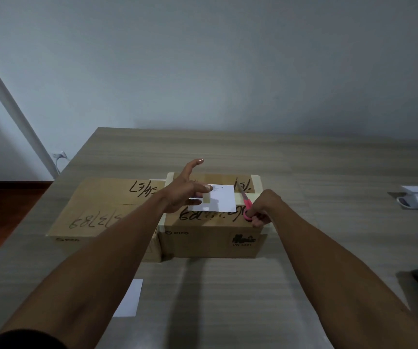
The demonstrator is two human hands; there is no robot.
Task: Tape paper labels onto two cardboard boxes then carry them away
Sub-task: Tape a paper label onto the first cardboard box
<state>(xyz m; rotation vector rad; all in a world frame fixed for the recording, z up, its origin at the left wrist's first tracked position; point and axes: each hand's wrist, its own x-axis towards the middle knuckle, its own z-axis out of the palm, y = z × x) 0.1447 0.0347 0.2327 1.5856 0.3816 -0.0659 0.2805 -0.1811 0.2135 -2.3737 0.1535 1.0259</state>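
Two boxes (210, 222) touch, contents hidden; left hand (185, 192) splayed over label (221, 200), right hand (263, 210) seemingly gripping scissors (245, 205).

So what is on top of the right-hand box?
On the right box lies a white paper label; the left hand covers its left edge, the right hand holds pink scissors beside it.

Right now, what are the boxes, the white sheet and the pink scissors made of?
The two boxes look like plain brown cardboard: matte, with marker scribbles and pale tape. The white sheet looks like thin paper, lying flat. The scissors in the right hand seem to have glossy pink plastic handles; the blades are probably metal, but blurry.
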